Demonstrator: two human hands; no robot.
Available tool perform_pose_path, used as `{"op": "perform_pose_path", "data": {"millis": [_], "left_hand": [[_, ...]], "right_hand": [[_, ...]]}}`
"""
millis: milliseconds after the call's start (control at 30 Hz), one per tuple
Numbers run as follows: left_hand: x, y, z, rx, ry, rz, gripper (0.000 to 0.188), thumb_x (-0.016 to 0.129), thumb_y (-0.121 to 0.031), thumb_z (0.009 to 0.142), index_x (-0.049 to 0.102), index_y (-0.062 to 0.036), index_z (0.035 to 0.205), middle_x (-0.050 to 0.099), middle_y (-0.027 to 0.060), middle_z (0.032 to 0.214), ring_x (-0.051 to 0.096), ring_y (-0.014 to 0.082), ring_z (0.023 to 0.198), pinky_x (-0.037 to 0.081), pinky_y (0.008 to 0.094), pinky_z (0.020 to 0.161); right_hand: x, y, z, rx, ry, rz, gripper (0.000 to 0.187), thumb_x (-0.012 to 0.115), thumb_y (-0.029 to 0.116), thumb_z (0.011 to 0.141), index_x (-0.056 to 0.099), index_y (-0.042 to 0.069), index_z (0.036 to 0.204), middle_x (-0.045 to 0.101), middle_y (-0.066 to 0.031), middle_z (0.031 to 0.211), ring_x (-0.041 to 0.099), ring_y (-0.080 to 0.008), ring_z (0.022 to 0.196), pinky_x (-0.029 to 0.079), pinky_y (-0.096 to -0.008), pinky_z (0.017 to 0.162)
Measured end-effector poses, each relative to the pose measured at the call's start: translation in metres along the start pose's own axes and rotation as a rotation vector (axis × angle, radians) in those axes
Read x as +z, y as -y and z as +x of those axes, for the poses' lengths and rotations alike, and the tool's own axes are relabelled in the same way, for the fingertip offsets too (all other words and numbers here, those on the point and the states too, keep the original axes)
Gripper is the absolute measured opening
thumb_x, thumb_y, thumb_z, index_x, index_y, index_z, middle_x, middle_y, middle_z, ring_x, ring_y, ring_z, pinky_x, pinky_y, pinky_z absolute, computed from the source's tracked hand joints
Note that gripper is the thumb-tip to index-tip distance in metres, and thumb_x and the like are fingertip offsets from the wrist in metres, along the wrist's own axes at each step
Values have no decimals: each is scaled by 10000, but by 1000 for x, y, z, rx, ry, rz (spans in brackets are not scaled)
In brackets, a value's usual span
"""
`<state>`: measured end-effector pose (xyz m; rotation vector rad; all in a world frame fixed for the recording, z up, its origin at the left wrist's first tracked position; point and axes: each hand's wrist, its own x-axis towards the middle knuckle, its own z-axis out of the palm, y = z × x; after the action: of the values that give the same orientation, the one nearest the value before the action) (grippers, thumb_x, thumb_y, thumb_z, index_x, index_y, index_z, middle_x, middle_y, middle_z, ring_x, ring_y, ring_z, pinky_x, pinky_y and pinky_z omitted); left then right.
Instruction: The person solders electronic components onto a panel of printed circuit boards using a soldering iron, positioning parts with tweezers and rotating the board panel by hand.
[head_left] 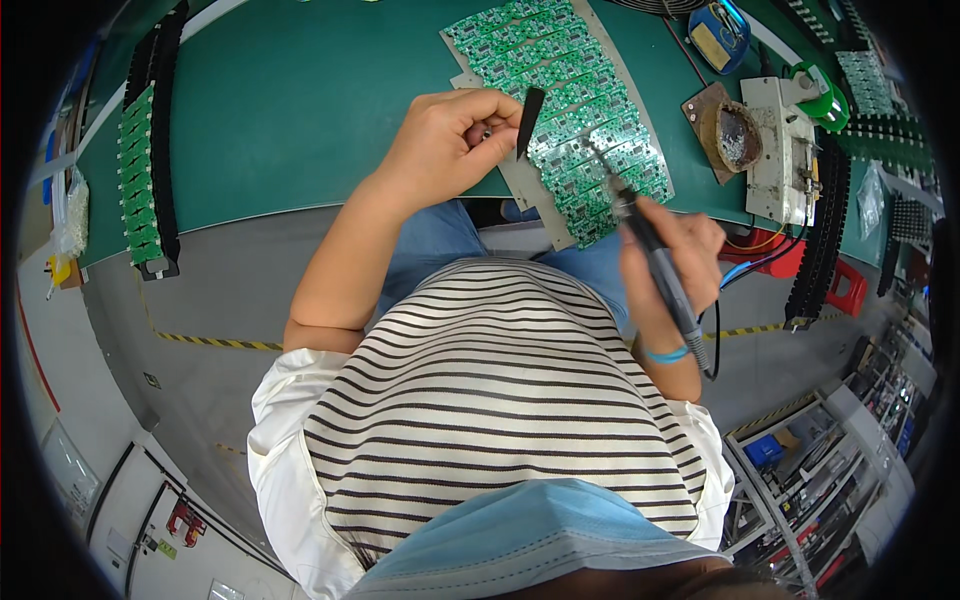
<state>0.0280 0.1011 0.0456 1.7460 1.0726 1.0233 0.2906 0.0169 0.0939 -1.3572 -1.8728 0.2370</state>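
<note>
My right hand point(680, 255) grips a dark soldering iron point(655, 250) like a pen. The iron's thin metal tip points up and left, at or just above a panel of green circuit boards point(570, 85); contact cannot be made out. Left of it, my left hand point(450, 140) is closed, thumb and forefinger pinching a black tapered tool point(530, 122) at the panel's left edge. That tool's exact kind does not show. A small shiny metal bit point(487, 134) peeks out between the curled fingers. Pale carrier edges point(625, 60) border the panel, which lies slanted on the green mat.
Right of the panel are a round brown dish point(738, 137), a pale soldering station point(775, 150), a green solder spool point(825, 100) and a blue tin point(718, 38). Black racks with green boards point(140, 170) stand at the left. A red stool point(848, 288) is below the right edge.
</note>
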Motion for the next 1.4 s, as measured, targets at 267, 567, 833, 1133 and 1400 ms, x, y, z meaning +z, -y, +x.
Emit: {"op": "perform_pose_path", "data": {"millis": [267,567,833,1133,1400], "left_hand": [[5,3,7,235,-56,193,120,779,-30,825,740,-91,921,698,-26,821,557,145,734,459,280,668],[4,-3,1,102,27,341,163,696,-35,867,764,-94,1003,706,13,964,571,172,850,440,310,787],[-1,-2,3,156,53,441,146,682,-114,928,747,-117,1058,727,21,995,584,202,855,411,362,941],[-114,0,-21,-174,-222,889,153,661,-131,904,728,-74,1028,733,94,988,646,314,918,513,423,812],[-183,19,-37,-354,-112,1344,183,718,-173,925,759,-103,1088,742,46,1026,656,268,952,514,375,839]], "right_hand": [[-34,-62,-5,259,-256,-288,411,847,65,803,804,107,1209,679,-19,820,563,-165,795,461,-311,833],[-30,-73,-10,325,-348,-255,393,842,62,859,789,107,1246,675,-18,844,557,-172,809,468,-304,833],[-28,-54,-8,228,-282,-243,399,817,29,878,773,87,1271,680,-27,832,561,-174,835,479,-312,843],[-21,-78,-11,216,-384,-298,432,799,-16,869,756,68,1291,708,-43,877,581,-171,848,495,-311,845],[-6,-29,-6,335,-104,347,426,827,0,797,785,52,1218,692,-53,910,581,-160,873,471,-302,858]]}}
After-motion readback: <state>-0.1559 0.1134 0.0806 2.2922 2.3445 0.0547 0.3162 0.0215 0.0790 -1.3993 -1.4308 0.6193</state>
